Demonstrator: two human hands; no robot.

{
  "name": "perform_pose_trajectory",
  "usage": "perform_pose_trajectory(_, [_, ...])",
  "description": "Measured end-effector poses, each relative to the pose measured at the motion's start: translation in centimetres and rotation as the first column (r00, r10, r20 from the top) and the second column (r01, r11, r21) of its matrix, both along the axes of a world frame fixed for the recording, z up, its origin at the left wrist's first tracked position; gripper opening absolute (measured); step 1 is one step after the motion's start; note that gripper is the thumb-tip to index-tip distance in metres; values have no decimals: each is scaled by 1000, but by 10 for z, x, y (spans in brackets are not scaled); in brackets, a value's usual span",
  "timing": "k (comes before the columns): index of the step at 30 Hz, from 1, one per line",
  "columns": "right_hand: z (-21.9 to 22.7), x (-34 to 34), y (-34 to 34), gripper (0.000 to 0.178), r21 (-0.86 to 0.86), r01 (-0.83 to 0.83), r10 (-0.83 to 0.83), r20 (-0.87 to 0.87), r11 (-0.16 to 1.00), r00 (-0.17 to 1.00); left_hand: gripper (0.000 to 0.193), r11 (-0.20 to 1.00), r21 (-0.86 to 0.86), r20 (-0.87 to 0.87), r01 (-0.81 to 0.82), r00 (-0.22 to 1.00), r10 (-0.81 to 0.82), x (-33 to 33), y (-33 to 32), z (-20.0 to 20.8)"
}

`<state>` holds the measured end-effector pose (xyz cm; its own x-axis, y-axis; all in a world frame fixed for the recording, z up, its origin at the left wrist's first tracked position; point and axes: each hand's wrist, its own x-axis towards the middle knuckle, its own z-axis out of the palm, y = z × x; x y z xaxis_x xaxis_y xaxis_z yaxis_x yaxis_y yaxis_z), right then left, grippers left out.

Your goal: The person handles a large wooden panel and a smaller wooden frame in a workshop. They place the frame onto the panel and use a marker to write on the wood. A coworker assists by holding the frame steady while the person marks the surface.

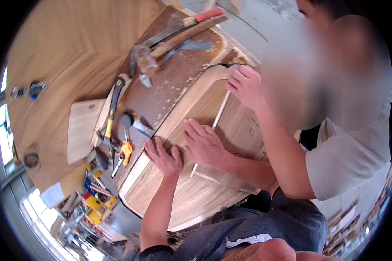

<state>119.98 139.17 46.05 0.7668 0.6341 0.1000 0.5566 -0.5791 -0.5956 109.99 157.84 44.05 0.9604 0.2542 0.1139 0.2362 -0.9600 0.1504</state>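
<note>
A wooden panel (183, 195) with rounded corners, a pale raised rim and a dark edge lies before me. My left hand (164, 160) rests palm down, fingers spread, across its left rim. Just right of it, my right hand (202, 142) lies flat on the panel with its fingers stretched out. Neither holds anything. A thin white strip (222, 108) runs across the panel, partly hidden behind my right hand. Pencil marks show on the wood to its right. At the far end, a co-worker's hand (245, 87) touches the panel with bent fingers.
On the brown bench (170, 78) lie a wooden mallet (147, 58), a red-handled tool (209, 15), a hammer (114, 102) with a black-and-yellow handle, and an orange tool (126, 150). Sawdust is scattered about. A co-worker in a light shirt (353, 161) leans in from the right.
</note>
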Motion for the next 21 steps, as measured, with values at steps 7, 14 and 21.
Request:
perform_pose_trajectory(7, [5, 0, 7, 42, 26, -7, 5, 51, 1000, 999, 74, 996, -43, -14, -75, 997, 75, -1, 3, 0])
perform_pose_trajectory(14, [21, 11, 26, 33, 44, -5, 3, 39, 999, 999, 71, 981, -132, -18, -145, 989, 144, -2, 1, 9])
perform_pose_trajectory(21, [27, 50, 153, 37, -11, -66, 66, 3, 998, 998, 68, 964, -217, 25, -151, 987, 160, -7, 6, 11])
